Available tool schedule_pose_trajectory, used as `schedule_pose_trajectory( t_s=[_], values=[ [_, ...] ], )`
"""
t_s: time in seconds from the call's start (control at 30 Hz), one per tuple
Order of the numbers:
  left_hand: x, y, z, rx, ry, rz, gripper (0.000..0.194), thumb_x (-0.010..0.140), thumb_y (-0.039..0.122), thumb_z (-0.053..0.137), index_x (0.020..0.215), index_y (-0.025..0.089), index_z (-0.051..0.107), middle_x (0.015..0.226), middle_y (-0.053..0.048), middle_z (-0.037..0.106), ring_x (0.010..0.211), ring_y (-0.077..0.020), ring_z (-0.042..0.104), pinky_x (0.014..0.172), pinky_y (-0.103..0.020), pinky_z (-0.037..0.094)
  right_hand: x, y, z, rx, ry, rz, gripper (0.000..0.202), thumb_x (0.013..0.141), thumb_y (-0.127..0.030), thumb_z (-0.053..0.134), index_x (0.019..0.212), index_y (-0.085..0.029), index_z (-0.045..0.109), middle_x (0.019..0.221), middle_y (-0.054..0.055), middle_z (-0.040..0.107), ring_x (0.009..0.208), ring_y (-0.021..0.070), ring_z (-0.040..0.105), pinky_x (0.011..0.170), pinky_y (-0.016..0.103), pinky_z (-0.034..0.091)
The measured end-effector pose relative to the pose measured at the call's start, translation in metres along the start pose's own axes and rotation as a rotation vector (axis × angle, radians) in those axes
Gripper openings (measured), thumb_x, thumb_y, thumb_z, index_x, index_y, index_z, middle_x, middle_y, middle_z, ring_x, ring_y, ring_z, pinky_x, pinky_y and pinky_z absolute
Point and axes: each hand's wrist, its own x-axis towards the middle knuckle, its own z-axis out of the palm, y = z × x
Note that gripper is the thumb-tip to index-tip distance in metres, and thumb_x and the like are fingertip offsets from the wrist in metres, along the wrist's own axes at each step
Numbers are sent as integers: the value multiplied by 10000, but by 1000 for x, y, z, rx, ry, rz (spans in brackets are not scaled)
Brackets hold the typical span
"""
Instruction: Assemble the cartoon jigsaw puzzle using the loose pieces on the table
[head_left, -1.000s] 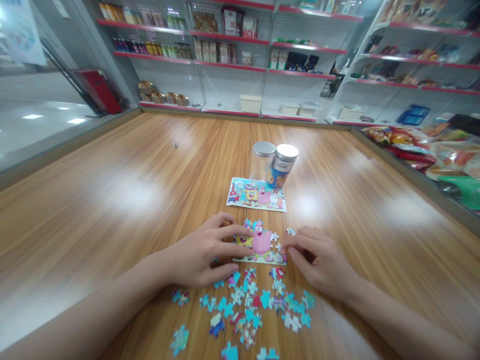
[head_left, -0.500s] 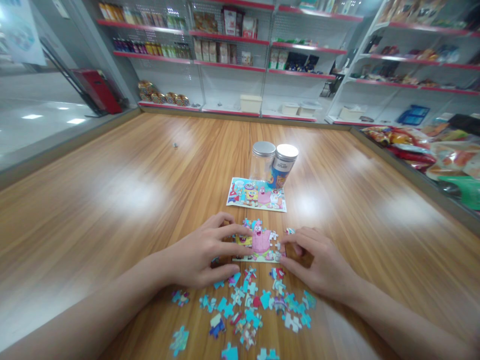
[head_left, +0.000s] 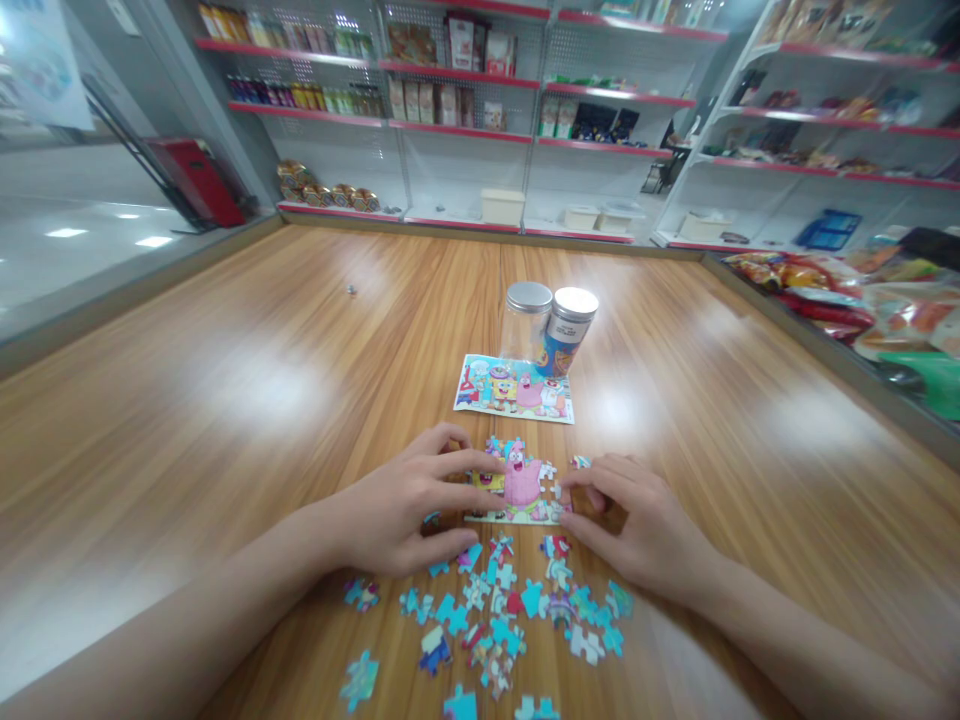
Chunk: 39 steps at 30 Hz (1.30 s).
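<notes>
A partly joined jigsaw (head_left: 523, 484) with a pink starfish figure lies flat on the wooden table. My left hand (head_left: 431, 495) rests over its left side, fingers spread, fingertips touching the yellow and pink parts. At the right edge, my right hand (head_left: 626, 510) has its thumb and index finger bent towards a piece at the border; its other fingers curl under, and a firm grip cannot be made out. Loose puzzle pieces (head_left: 506, 632), mostly light blue, are scattered nearer to me. Beyond the jigsaw lies a printed picture sheet (head_left: 514, 392) with cartoon figures.
A clear jar (head_left: 526, 325) with a silver lid and a blue labelled can (head_left: 568, 335) stand at the sheet's back edge. Packaged goods (head_left: 832, 300) lie beyond the table's right edge. Shelves (head_left: 457, 130) stand behind the table (head_left: 262, 370).
</notes>
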Motion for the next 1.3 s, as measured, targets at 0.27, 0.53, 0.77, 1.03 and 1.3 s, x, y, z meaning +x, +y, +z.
schedule_pose_trajectory(
  t_s=[0.27, 0.53, 0.77, 1.03, 1.3],
  values=[
    [-1, -1, 1, -10, 30, 8, 421, 902, 271, 663, 1321, 307, 651, 1435, -65, 579, 1209, -293, 489, 1064, -508, 444, 1, -2, -2, 6, -3, 10, 138, 885, -238, 680, 1018, -203, 664, 735, -18, 521, 693, 151, 527, 685, 305, 390],
    [0, 0, 0, -10, 34, 20, 423, 901, 252, 660, 1321, 300, 650, 1428, -71, 586, 1192, -293, 494, 1050, -502, 452, -1, -1, -1, 2, -29, 15, 203, 861, -249, 717, 1054, -216, 665, 775, -3, 553, 743, 170, 536, 711, 315, 379],
    [-1, -1, 1, 5, -19, -9, 424, 916, 269, 646, 1337, 308, 632, 1468, -59, 549, 1232, -298, 466, 1060, -503, 446, 0, -3, -1, 1, -31, 26, 190, 866, -253, 717, 1046, -216, 671, 780, -9, 541, 744, 163, 530, 712, 311, 374],
    [-2, -1, -1, -28, 11, -2, 418, 905, 251, 658, 1316, 327, 650, 1492, -50, 527, 1252, -300, 466, 1061, -509, 459, 0, -2, 1, 5, -21, 27, 191, 859, -260, 715, 1038, -211, 670, 767, -9, 547, 734, 162, 535, 702, 312, 388],
    [-5, -5, -2, -136, 182, -50, 329, 942, 205, 616, 1254, 278, 693, 1384, -90, 594, 1235, -266, 533, 1074, -465, 469, 1, -2, 2, 109, 124, 120, 104, 922, -260, 630, 952, -180, 689, 623, -44, 438, 565, 117, 466, 560, 259, 371]
  ],
)
